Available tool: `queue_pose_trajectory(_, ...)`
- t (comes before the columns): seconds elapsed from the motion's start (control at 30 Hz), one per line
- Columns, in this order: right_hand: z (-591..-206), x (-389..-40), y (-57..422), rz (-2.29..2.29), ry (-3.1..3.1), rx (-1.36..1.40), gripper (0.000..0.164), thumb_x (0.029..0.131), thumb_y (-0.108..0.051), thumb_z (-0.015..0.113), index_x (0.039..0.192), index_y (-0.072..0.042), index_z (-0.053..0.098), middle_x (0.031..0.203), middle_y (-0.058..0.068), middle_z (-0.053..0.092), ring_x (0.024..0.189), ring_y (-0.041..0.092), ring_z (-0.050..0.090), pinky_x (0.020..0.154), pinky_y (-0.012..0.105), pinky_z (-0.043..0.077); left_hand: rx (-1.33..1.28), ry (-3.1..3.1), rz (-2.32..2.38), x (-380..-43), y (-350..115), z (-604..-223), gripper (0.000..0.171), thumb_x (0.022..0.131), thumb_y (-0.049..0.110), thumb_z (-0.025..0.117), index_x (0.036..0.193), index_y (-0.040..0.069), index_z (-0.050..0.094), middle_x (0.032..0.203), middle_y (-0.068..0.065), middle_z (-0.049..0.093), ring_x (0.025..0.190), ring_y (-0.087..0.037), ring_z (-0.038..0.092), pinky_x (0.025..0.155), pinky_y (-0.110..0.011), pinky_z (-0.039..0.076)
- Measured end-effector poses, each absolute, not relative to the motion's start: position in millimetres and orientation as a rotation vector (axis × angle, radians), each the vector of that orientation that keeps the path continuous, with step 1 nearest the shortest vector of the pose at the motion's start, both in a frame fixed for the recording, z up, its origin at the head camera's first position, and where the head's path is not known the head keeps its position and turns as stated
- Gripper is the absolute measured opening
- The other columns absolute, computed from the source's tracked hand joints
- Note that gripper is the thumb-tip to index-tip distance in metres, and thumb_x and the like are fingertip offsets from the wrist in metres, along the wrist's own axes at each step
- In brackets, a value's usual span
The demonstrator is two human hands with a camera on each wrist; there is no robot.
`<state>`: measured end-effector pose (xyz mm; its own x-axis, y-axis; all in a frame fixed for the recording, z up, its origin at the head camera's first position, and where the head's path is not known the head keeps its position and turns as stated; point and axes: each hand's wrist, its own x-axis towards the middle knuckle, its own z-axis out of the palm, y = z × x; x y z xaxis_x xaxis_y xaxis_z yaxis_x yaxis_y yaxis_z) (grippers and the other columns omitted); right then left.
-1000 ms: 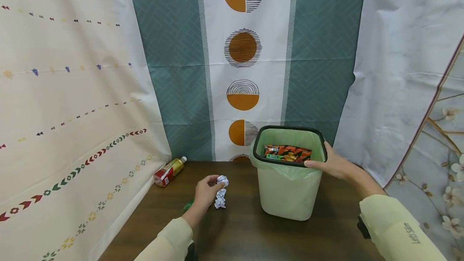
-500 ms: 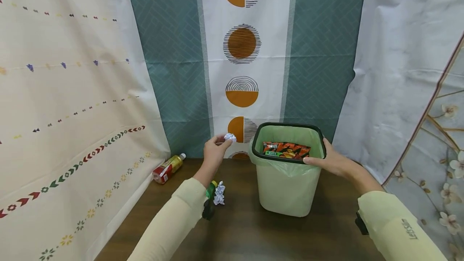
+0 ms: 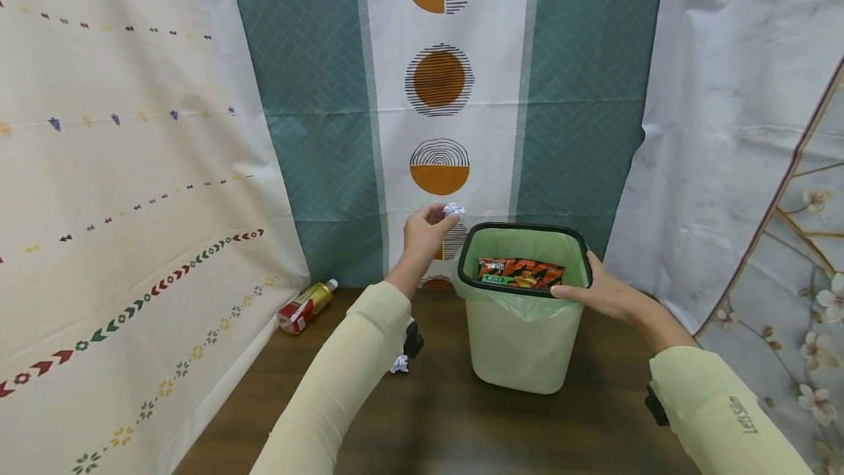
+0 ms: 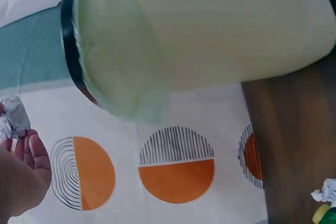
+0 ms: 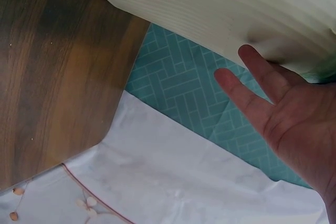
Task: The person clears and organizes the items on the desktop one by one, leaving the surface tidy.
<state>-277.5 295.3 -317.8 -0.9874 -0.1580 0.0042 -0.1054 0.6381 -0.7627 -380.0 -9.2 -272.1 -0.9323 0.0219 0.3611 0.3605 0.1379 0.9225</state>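
Note:
My left hand (image 3: pixel 422 240) pinches a crumpled paper ball (image 3: pixel 454 210) between thumb and fingers. It is raised to the left of the trash bin (image 3: pixel 517 350), just above rim height. The pale bin has a black rim and a light green liner. An orange and black snack bag (image 3: pixel 522 273) lies inside. My right hand (image 3: pixel 609 293) holds the bin's right front corner, thumb over the rim. Two of its fingers (image 5: pixel 244 93) stretch out beside the bin wall in the right wrist view. Another crumpled paper ball (image 3: pixel 399 364) lies on the table, partly behind my left forearm.
A plastic bottle (image 3: pixel 308 306) with a red and yellow label lies at the table's back left. Something green with a yellow cap (image 4: pixel 326 215) sits beside the loose paper in the left wrist view. Patterned cloths (image 3: pixel 316 130) hang behind and at both sides of the wooden table (image 3: pixel 448 424).
My left hand has lifted the paper ball off the table and carried it up and right, toward the bin. The right hand has stayed at the bin's rim.

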Motion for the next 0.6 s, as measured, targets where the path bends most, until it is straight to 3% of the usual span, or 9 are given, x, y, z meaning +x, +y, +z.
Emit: queue_pose_trajectory(0.6, -317.9, -277.4, 295.5, -1.278, 2.774, -0.182, 0.124, 0.09, -0.055, 0.064, 0.148, 0.002, -0.029, 0.154, 0.037, -0.019, 0.141, 0.058, -0.006, 0.107, 0.073, 0.011, -0.522, -2.157, -1.87, -372.3, 37.4, -254.4, 0.034, 0.091, 0.023, 0.074, 0.119, 0.006, 0.068, 0.101, -0.004, 0.065, 0.091, -0.016, 0.06, 0.078, -0.027, 0.054)
